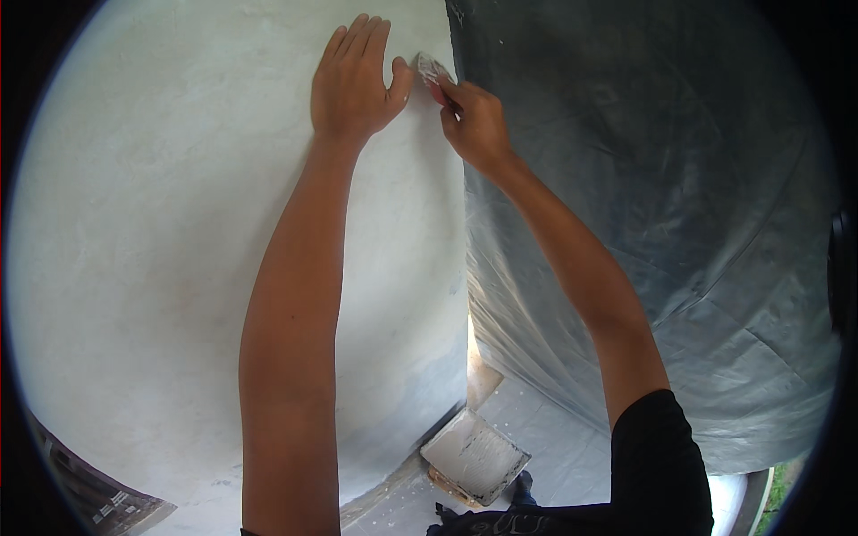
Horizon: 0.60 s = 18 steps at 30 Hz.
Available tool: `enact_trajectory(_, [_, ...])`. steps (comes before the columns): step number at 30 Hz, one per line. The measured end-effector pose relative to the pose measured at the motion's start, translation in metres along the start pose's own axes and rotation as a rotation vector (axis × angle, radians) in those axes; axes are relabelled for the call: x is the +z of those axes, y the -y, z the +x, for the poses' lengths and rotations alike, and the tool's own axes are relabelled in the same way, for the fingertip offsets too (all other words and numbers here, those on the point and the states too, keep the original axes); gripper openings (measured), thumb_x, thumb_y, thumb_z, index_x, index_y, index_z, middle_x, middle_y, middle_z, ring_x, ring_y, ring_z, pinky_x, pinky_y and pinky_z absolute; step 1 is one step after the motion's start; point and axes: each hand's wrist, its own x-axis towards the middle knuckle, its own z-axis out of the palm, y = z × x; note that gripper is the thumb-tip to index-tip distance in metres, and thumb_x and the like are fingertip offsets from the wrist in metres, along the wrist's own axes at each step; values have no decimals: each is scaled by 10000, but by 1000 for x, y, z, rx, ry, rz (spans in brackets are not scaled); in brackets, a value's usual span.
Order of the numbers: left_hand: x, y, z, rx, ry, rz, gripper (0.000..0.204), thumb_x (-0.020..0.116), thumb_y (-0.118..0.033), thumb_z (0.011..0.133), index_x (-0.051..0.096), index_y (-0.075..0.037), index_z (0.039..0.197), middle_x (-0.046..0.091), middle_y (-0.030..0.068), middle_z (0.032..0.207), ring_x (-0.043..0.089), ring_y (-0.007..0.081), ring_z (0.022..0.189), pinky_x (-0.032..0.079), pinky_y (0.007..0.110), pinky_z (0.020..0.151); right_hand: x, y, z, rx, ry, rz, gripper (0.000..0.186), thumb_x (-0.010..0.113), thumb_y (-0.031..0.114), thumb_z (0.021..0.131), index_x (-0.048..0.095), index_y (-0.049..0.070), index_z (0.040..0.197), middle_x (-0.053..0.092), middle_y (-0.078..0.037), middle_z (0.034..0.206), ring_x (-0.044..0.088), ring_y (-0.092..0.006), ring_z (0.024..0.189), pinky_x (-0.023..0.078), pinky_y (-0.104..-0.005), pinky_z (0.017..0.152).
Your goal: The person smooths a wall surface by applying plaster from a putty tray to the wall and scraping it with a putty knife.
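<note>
My left hand (355,80) lies against the pale, patchy wall (161,179), its fingers stretched upward and the thumb apart. To its right, my right hand (478,123) is closed around the handle of a paintbrush (431,71). Part of the handle shows red, and the tip is coated in white. The brush's tip is at the wall close to its right-hand edge, a short way from my left thumb. I cannot tell whether the bristles press on the surface.
A dark plastic sheet (661,196) hangs in folds right of the wall edge. Below, a paint tray (474,456) with whitish paint stands by the wall's foot. More sheeting (554,429) covers the floor. A dark slatted object (98,487) sits at the lower left.
</note>
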Motion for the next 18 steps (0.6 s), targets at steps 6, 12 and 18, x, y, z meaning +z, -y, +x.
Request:
enact_trajectory(6, [-9,-20,-15,-133,42,-262,512,549,-126,900,515,72,1371,546,285,1399,482,433,1349,335,505,1183,-80,17,-76,615,174,549,200,689,93,923,721,-60,1047,670,-89,794,644,-135,679,590,-298,589])
enact_trajectory(12, [-19,-96,-96,-352,-102,-487,480,511,-196,903,583,33,1318,633,197,1334,543,372,1318,353,488,1168,-143,36,-128,773,154,564,241,677,149,968,720,-59,1082,701,-84,874,630,-113,693,590,-288,575])
enact_trajectory(18, [-59,-186,-191,-585,95,-619,511,442,-213,959,519,26,1403,579,210,1410,471,386,1393,311,513,1191,-178,51,-187,801,280,405,264,681,191,975,720,-34,1108,694,-82,861,621,-101,682,570,-273,552])
